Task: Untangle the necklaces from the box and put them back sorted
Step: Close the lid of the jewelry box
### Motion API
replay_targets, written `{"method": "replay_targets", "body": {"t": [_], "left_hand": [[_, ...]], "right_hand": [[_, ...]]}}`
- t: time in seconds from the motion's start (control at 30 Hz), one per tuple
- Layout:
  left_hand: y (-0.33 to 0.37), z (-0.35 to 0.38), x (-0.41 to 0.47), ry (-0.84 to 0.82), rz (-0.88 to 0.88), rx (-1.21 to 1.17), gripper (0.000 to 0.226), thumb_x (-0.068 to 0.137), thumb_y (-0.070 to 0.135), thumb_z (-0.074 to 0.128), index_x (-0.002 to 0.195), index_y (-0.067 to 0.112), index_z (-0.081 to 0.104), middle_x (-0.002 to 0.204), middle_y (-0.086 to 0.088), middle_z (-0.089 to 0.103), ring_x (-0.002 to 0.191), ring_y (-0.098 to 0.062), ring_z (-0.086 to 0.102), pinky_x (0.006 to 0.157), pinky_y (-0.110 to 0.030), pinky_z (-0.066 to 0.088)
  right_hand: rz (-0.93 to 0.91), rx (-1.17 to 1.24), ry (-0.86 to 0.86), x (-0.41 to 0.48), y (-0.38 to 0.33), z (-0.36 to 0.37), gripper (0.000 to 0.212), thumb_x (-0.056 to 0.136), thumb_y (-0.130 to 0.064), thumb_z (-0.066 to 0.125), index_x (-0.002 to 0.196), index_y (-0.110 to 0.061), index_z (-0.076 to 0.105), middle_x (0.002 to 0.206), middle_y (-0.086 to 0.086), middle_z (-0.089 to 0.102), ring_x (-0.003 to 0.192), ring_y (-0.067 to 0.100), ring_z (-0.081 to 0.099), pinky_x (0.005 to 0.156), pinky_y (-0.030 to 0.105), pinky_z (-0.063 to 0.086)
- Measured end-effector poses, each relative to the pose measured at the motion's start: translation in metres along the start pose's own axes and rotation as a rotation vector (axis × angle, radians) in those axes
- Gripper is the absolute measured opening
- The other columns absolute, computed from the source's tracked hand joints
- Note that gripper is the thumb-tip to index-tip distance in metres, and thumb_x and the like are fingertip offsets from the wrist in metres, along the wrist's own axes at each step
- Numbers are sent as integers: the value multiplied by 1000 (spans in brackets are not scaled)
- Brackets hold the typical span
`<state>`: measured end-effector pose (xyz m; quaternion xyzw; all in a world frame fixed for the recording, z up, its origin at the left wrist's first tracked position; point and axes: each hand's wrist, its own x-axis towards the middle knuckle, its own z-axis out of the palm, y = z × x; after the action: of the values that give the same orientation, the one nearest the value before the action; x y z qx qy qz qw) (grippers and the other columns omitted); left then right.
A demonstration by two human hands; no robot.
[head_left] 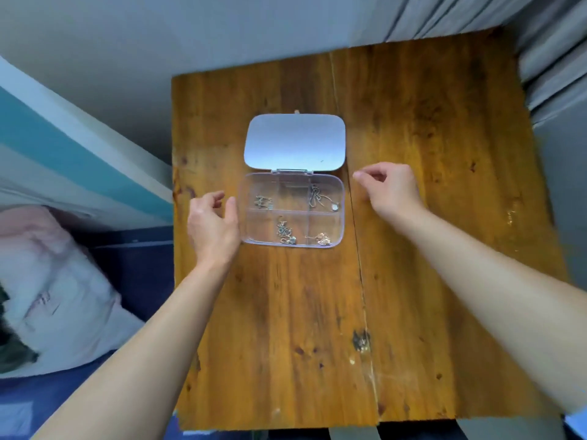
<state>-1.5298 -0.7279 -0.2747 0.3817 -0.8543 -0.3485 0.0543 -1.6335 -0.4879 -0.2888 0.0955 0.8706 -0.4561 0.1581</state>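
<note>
Lying at the far left of the frame, a pale pink pillow rests on dark blue bedding beside the wooden table that fills the centre and right. Just left of centre, the left hand sits at the left end of the clear plastic box, fingers loosely curled and apart, thumb right beside the box wall; whether it touches is hard to tell, and it grips nothing. The box lies open in the middle of the frame, its lid folded back flat on the table toward the top. Its compartments hold separate pieces: a small silver necklace in the upper left cell, a silver chain in the lower middle cell, a longer silver chain with a pendant in the upper right cell, and a rose-gold necklace in the lower right cell. To the right of the box, well clear of it, the right hand hovers over the table with fingers bent inward, thumb and forefinger close together, holding nothing visible.
</note>
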Motion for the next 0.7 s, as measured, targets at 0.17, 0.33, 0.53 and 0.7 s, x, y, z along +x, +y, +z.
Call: {"method": "replay_targets", "body": {"t": [0.17, 0.33, 0.53, 0.7], "left_hand": [[-33, 6, 7, -318, -52, -197, 33, 98, 31, 50, 117, 9, 67, 110, -6, 71, 103, -22, 64, 92, -39, 52], [-44, 15, 4, -376, -172, -446, 27, 95, 30, 57, 112, 13, 69, 94, -1, 73, 84, -26, 70, 71, -36, 60], [-45, 20, 5, -388, -217, -585, 15, 94, 24, 60, 106, 18, 67, 81, 0, 68, 69, -10, 65, 54, -25, 58], [-43, 21, 7, -390, -286, -592, 20, 95, 24, 59, 111, 14, 66, 83, 2, 67, 67, -11, 66, 52, -22, 56]], "right_hand": [[251, 138, 52, 50, -41, 36, 23, 88, -20, 63, 100, -2, 70, 76, 10, 65, 56, 15, 51, 43, 22, 36], [208, 26, 115, 69, -55, 42, 23, 88, -17, 66, 111, -13, 69, 100, 5, 67, 90, 22, 61, 63, 27, 47], [-180, -51, 185, 35, -55, 19, 18, 90, -20, 64, 105, -12, 72, 95, 3, 70, 85, 12, 65, 61, 10, 45], [-327, -53, 180, -2, -29, 4, 16, 91, -23, 65, 102, -16, 73, 85, -3, 70, 70, 7, 60, 65, 35, 54]]}}
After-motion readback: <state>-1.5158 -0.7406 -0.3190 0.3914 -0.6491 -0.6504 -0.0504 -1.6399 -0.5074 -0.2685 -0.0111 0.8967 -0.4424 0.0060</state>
